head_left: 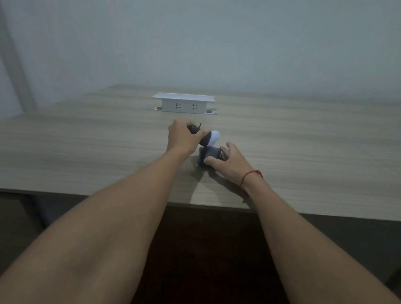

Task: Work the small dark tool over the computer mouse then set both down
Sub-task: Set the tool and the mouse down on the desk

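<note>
- The computer mouse (209,155) lies on the wooden desk (317,148), a dark body just beside the right hand (230,163): the thumb presses its near edge and the fingers curl over its far side, so this hand grips the mouse and pins it to the desk.
- The small dark tool (205,137) is in the left hand (182,135), closed around its dark handle. Its pale rounded end sticks out to the right of the fist, just above the mouse's far end; whether it touches the mouse cannot be told.
- A thin dark tip juts up from the top of the left fist; what it is cannot be made out.
- Judged step: working the tool over the mouse, not yet the setting down.
- To do it well, I would keep the right hand's grip low on the mouse's sides so the top is bare for the tool, and lead with the pale end in short, light passes.
- Likely risk: the mouse skating on the smooth desk if the right hand loosens.
- Beyond the left hand, farther up the desk, a white socket box (183,103) stands raised.
- Count: one mouse, one tool, two hands, one socket box showing two outlets, one red cord (250,175) on the right wrist.
</note>
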`<action>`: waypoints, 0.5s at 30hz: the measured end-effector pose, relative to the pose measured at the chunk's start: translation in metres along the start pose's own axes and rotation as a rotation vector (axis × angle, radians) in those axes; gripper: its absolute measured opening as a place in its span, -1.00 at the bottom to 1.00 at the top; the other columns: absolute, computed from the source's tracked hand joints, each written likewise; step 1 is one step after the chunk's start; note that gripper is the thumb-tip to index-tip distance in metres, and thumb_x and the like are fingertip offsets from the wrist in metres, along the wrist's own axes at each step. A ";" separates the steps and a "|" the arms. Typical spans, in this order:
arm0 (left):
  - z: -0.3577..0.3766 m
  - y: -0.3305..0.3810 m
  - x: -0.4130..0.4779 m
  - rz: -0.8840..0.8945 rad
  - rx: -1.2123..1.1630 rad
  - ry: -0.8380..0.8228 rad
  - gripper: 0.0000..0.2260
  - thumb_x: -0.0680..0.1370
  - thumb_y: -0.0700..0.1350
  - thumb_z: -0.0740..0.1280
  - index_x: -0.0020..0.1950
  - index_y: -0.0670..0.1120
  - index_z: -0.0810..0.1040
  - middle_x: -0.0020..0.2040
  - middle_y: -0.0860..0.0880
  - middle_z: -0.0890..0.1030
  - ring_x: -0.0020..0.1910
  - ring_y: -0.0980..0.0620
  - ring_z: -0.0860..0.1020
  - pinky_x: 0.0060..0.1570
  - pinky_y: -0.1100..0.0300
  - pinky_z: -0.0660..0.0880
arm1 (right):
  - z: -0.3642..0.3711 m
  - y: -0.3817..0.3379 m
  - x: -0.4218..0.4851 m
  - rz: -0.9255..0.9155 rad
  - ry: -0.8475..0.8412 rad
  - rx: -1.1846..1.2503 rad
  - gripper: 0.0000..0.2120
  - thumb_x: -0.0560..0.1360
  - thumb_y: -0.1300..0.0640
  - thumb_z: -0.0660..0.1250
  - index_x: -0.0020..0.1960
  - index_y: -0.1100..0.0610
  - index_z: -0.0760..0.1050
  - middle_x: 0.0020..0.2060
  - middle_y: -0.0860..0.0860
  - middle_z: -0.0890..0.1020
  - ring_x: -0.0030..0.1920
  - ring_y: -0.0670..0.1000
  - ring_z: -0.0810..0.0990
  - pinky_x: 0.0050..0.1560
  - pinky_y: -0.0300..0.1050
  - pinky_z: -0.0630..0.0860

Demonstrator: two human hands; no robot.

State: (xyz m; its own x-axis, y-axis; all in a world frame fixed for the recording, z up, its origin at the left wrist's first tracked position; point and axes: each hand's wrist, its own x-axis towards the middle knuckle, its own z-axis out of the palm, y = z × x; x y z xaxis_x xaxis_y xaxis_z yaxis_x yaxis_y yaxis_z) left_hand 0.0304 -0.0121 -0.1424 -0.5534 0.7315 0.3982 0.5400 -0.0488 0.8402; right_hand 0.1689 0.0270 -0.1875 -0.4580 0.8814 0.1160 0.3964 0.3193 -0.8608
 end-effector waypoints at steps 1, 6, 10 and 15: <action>0.001 -0.001 0.001 0.009 0.040 0.008 -0.79 0.41 -0.09 0.51 -0.19 -0.24 0.64 -0.20 -0.17 0.65 -0.13 -0.18 0.63 -0.08 0.07 0.59 | 0.001 0.000 0.000 0.000 0.001 0.005 -0.07 0.37 -0.07 0.42 0.50 0.17 -0.07 0.46 0.08 0.25 0.39 0.06 0.29 0.34 0.01 0.28; 0.006 -0.003 0.008 -0.040 -0.037 0.011 -0.80 0.40 -0.10 0.53 -0.20 -0.23 0.64 -0.22 -0.17 0.63 -0.12 -0.21 0.66 -0.04 -0.05 0.62 | 0.000 0.001 0.001 0.015 -0.001 0.034 -0.05 0.36 -0.08 0.42 0.51 0.13 -0.09 0.47 0.05 0.24 0.41 0.07 0.28 0.35 0.02 0.26; 0.004 -0.015 0.006 -0.084 0.107 0.088 -0.79 0.46 -0.08 0.46 -0.20 -0.24 0.61 -0.09 -0.22 0.65 -0.06 -0.19 0.62 -0.09 0.09 0.54 | 0.002 0.003 0.001 0.010 0.015 0.053 -0.06 0.34 -0.09 0.42 0.51 0.09 -0.06 0.47 0.03 0.26 0.40 0.07 0.30 0.34 0.04 0.30; -0.011 -0.038 -0.008 -0.183 0.225 0.088 -0.71 0.51 -0.08 0.36 0.17 -0.18 0.47 0.22 -0.20 0.50 0.17 -0.18 0.51 0.02 0.11 0.41 | 0.008 0.003 -0.002 -0.054 0.094 -0.027 -0.19 0.34 -0.12 0.36 0.48 0.04 0.11 0.40 0.06 0.35 0.34 0.08 0.37 0.31 0.09 0.36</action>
State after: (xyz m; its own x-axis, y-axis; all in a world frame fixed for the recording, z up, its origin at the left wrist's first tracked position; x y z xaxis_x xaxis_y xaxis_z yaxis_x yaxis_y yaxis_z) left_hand 0.0068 -0.0237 -0.1734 -0.7022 0.6518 0.2865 0.5476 0.2373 0.8024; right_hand 0.1648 0.0239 -0.1940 -0.4028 0.8912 0.2087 0.3954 0.3751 -0.8384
